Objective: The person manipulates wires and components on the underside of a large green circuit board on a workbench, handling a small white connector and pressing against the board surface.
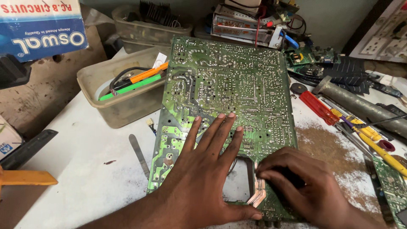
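Observation:
A large green circuit board [229, 85] lies solder side up on the white workbench [85, 169], with a rectangular cut-out near its front edge. My left hand [203, 169] rests flat on the board's near half, fingers spread. My right hand [301, 186] sits on the board's front right corner beside the cut-out, fingers curled and pressing down; I cannot tell whether it holds something small.
A beige tub [114, 106] with green and orange tools stands left of the board. A metal tweezer [139, 154] lies by the board's left edge. Screwdrivers [322, 108], a grey tube [360, 104] and other boards crowd the right. Brown dust [326, 144] covers the bench there.

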